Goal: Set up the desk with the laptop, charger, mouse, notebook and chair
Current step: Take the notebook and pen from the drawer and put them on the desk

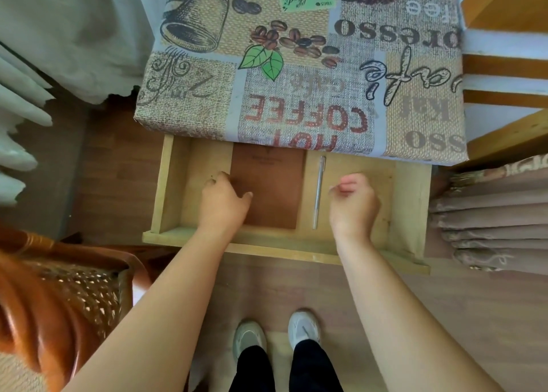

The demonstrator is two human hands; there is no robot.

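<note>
I have the drawer (284, 243) pulled open under the cloth-covered worktop (296, 65), and the brown notebook (272, 190) lies flat inside it, beside a pen (318, 193). My left hand (224, 203) rests on the notebook's left edge, grip loosely curled and not yet closed on it, probably to lift that edge; my right hand (354, 202) hovers curled and empty over the bare drawer floor. The chair (59, 302) stands off to my left, and the cloth's hanging edge covers the notebook's far end.

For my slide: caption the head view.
Both hands, left hand and right hand, reach into open drawer holding notebook and pen.
</note>
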